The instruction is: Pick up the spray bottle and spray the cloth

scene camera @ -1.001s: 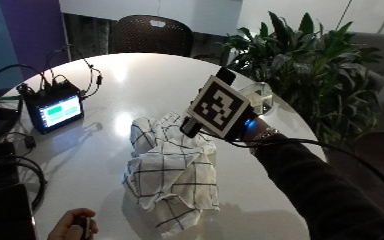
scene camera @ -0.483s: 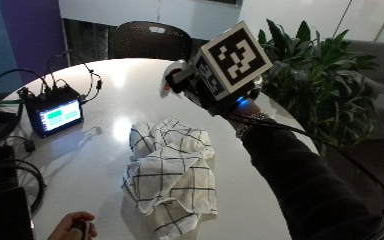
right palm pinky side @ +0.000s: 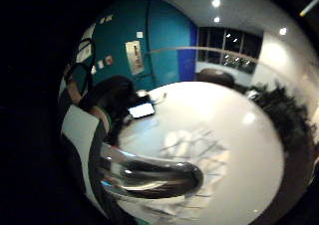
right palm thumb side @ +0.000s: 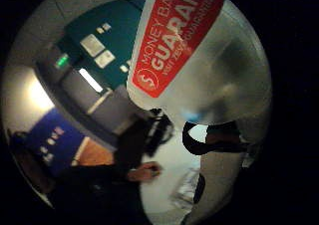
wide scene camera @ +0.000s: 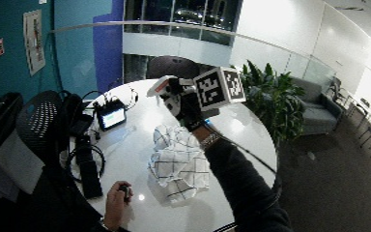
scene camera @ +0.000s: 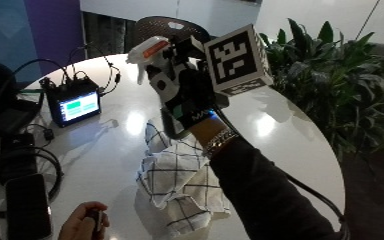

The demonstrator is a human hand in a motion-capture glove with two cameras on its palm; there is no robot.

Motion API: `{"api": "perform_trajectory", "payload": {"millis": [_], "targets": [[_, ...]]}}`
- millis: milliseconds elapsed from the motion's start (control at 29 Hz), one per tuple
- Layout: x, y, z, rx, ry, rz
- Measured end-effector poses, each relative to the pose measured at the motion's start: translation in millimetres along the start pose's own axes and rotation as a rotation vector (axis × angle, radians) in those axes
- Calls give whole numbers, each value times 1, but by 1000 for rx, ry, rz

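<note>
At lower left of the outside view a bare hand rests on the table, holding something small. The cloth lies crumpled at lower centre. Above it, upper centre, the gloved hand curls round the bottle, nozzle aimed left rather than down at the cloth. No containers are in sight.

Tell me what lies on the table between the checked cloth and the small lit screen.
Bare white tabletop only, in the outside view, between the cloth and the screen.
</note>
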State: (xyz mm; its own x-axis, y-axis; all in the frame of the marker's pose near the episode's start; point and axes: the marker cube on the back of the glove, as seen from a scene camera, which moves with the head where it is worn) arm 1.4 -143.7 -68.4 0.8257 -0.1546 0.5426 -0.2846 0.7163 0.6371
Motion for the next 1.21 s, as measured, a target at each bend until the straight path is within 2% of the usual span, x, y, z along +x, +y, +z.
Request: {"api": "perform_trajectory", "payload": {"millis": [138, 242, 656, 1035, 1208], "targets": [[-23, 14, 24, -11, -258, 68], [-35, 26, 45, 2, -360, 79], [-24, 75, 102, -73, -397, 110], [-32, 64, 87, 8, -333, -18], [-29, 68, 85, 39, -319, -18]]}}
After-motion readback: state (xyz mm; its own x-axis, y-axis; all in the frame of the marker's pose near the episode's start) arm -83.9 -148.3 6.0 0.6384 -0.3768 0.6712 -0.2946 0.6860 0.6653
